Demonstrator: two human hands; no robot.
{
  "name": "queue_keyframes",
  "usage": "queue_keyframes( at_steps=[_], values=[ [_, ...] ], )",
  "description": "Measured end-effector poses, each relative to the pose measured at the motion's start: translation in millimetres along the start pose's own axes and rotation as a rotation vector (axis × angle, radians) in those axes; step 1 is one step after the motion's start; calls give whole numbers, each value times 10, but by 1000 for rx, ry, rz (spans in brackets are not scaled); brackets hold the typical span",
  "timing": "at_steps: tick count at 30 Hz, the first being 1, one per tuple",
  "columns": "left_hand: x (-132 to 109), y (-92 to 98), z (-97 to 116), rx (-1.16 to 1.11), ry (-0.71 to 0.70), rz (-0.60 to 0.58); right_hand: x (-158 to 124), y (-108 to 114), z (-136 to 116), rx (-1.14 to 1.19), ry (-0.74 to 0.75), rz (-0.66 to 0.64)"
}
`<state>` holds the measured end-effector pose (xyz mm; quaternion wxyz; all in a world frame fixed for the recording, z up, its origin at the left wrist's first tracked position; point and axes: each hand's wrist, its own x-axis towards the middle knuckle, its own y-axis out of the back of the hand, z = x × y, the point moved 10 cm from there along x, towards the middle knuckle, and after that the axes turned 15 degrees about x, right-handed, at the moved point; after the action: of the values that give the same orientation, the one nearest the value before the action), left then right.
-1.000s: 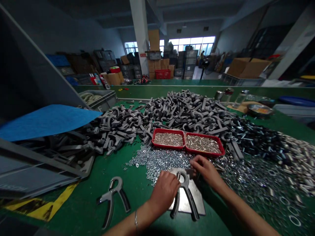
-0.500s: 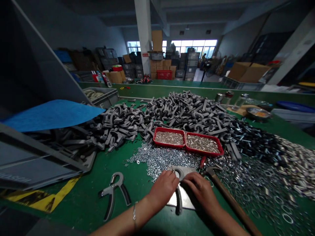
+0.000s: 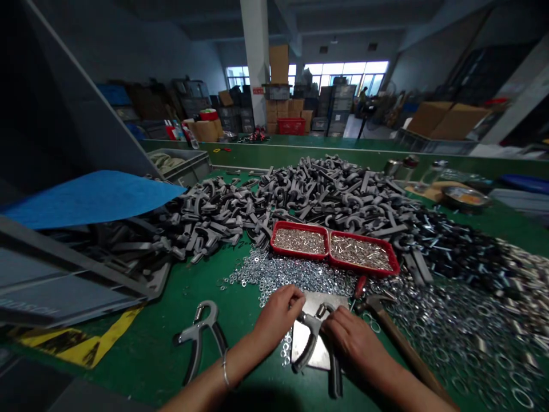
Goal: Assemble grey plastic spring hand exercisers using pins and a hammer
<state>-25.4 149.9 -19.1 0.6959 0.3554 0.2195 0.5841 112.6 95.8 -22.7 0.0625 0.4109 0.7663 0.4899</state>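
A grey hand grip strengthener (image 3: 314,325) with black-padded handles and a small coil spring lies over a flat metal plate (image 3: 319,359) in front of me. My right hand (image 3: 354,335) is closed around its curved right arm, hiding part of it. My left hand (image 3: 278,313) has its fingers pinched at the dark end of the left arm, beside the spring; the fingertips are partly hidden. Another hand grip strengthener (image 3: 201,329), spring fitted, lies on the green table to the left of my left forearm.
Two red trays (image 3: 329,252) hold small metal pins. Loose washers (image 3: 300,274) surround them, and a pile of grey handle parts (image 3: 334,191) rises behind. A hammer (image 3: 398,337) lies right of my right hand, near metal rings (image 3: 463,337). A grey crate (image 3: 77,292) stands at left.
The hand grip strengthener now shows both handles spread apart, with its spring visible. My right hand has moved slightly right and down; my left hand has shifted slightly left.
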Motion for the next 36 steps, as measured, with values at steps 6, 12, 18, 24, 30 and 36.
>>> queue_keyframes(
  at_steps=[6, 12, 18, 24, 30, 36],
  values=[
    [159, -235, 180, -19, -53, -42, -213, -3, -190, -115, 61, -10],
    [-63, -148, 338, 153, -152, -40, -565, 293, 148, 178, -225, 105],
    [-215, -321, 514, 267, -276, -53, -1192, 610, 535, 202, -515, 374],
    [-279, -411, 464, 310, -317, -53, -1313, 565, 426, 216, -515, 313],
    [-273, -397, 606, 521, -474, -46, -1436, 697, 493, 33, -471, 295],
    [-419, -611, 808, 793, -817, -84, -1519, 828, 581, -262, -532, 216]
  ],
)
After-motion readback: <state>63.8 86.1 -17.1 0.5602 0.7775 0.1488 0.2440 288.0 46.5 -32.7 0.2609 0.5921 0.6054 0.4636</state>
